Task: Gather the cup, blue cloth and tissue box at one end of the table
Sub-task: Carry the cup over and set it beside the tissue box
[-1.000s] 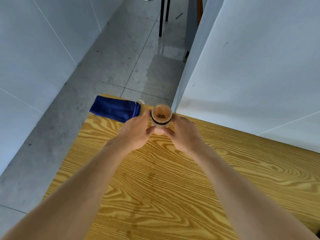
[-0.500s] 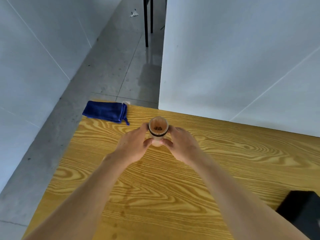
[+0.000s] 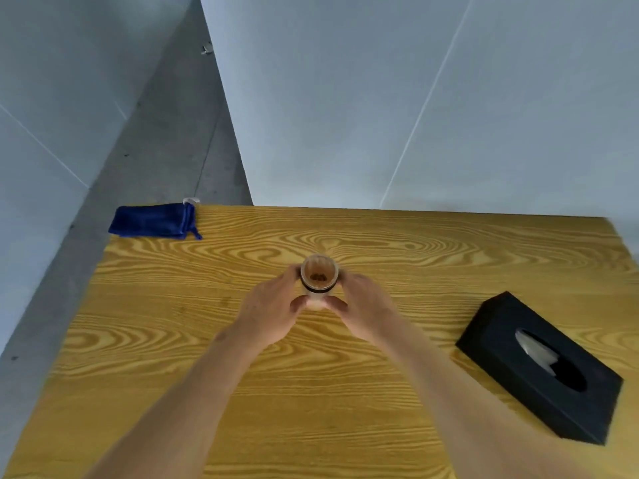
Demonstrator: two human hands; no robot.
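Observation:
A clear cup (image 3: pixel 318 276) with a dark band and brown bits at its bottom stands upright near the middle of the wooden table (image 3: pixel 345 392). My left hand (image 3: pixel 273 314) and my right hand (image 3: pixel 363 311) wrap it from both sides. A folded blue cloth (image 3: pixel 154 222) lies at the far left corner of the table, apart from the cup. A black tissue box (image 3: pixel 539 368) with a white tissue in its slot sits at the right, near the table's right edge.
White wall panels (image 3: pixel 397 98) rise right behind the table's far edge. A grey floor (image 3: pixel 166 150) runs along the left side and beyond the far left corner.
The cup, held in both hands, has moved away from the blue cloth toward the table's middle. My view has swung right, and the tissue box has come fully into sight.

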